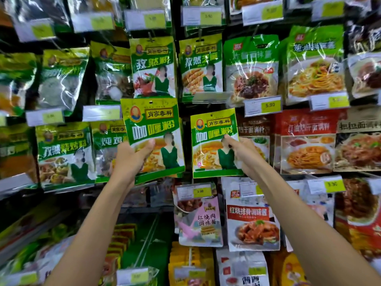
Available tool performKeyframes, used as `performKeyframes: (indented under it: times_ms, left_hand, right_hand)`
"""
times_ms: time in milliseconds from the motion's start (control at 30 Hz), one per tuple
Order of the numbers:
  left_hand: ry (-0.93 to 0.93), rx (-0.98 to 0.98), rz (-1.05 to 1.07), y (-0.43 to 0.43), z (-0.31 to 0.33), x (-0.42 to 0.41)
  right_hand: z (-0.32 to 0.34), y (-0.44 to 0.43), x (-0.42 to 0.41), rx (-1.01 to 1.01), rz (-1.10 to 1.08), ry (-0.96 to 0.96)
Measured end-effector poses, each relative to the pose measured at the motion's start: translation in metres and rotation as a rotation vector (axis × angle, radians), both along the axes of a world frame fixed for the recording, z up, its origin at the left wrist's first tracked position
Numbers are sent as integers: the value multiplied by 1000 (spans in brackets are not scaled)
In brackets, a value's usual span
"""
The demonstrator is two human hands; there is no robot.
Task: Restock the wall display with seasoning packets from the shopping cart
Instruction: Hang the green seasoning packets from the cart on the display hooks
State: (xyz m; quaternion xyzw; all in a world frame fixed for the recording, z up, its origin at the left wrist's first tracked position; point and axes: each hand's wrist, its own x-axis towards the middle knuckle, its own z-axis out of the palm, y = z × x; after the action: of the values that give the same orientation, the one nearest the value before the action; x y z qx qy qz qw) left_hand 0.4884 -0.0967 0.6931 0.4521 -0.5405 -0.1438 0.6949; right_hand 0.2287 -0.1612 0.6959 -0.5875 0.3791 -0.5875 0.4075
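We hang spice packets
In the middle, our left hand point(132, 159) wraps fingers round one green packet point(152, 129), not hooked yet. Our right hand point(242, 151) pinches a second packet point(212, 145) at the wall display point(176, 25). Cart unseen.

One wide-angle camera, worn on the person's head, is looking forward, squarely facing the wall display point(176, 23) from close by; the seasoning packets point(153, 67) are filling the frame from edge to edge.
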Motion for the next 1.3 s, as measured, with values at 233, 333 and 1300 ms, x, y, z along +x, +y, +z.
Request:
performKeyframes:
  times_ms: [233, 333, 1300]
  left_hand:
    - [6, -8, -45, -7, 4, -5]
    - [12, -18, -67, -7, 5, -6]
    - [-581, -544, 690, -52, 34, -33]
  right_hand:
    - [3, -19, 5, 42, -8, -26]
    - [1, -28, 8, 46, -33, 14]
    - [-36, -3, 14, -112, -93, -55]
